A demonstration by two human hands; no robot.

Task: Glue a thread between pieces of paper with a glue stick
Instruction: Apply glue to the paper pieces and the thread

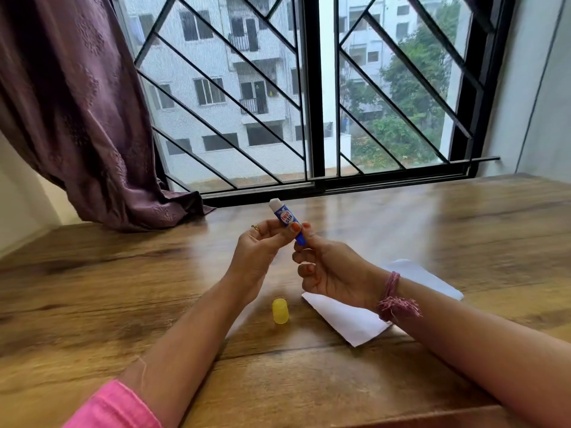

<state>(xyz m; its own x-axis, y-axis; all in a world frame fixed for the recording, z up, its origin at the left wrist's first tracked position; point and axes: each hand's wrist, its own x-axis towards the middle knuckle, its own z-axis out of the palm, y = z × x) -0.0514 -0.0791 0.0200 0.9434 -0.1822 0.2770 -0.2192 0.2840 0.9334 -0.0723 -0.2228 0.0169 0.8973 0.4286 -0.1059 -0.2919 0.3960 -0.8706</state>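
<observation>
Both hands are raised above the wooden surface [432, 230] and meet at a blue glue stick [287, 222], which tilts with its uncapped white tip pointing up and away. The left hand [258, 254] pinches the middle of the tube between thumb and fingers; the right hand [327, 270] curls round its lower end. Below the left hand, a yellow cap [280, 310] lies on its side on the surface. Under the right wrist and just beside the cap lies white paper [349, 319], flat on the surface. No thread for gluing can be made out.
</observation>
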